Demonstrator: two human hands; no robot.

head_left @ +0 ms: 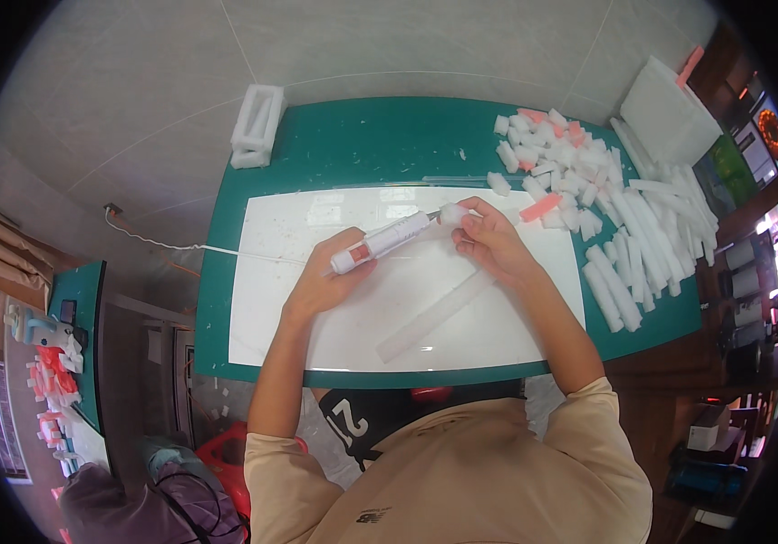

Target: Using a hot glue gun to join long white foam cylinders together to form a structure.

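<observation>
Long foam strip point(434, 315) is laid diagonally on the white board point(280, 317), just below both hands, untouched. White pen-shaped tool point(381, 241) is gripped in the closed left hand point(330, 276), tip aimed right. Small foam piece point(451, 214) is pinched in the right hand point(488, 240), touching the tool tip. Cut foam pieces point(552, 154) are piled further back on the green mat point(362, 136).

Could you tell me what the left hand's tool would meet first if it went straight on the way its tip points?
Probably the small white foam piece pinched in the right hand. The tool in the left hand points up-right and its tip looks at or nearly touching that piece; contact is unclear.
</observation>
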